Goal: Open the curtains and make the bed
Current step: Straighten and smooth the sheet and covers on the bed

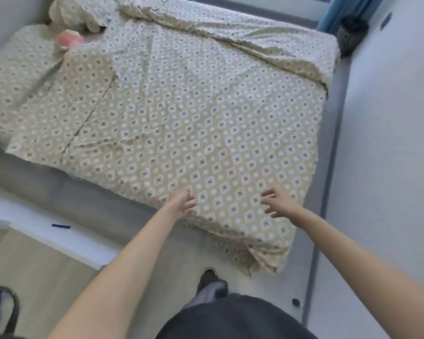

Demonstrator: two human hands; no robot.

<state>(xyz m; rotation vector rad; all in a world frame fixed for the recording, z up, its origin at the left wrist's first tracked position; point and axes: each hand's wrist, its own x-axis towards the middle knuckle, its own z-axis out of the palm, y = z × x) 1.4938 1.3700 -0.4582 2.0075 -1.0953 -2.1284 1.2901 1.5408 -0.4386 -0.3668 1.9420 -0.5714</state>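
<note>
Pinching the duvet (181, 123) hem, apparently, is my left hand (182, 200); right hand (277, 203) hovers splayed, holding nothing. Duvet's length runs away from both.

Blue curtain (343, 11) cut off by top edge, pink item (70, 39) blurred beyond telling, dark object (0, 307) cropped at left edge, left hand (181, 200) fingertips curled from view
</note>
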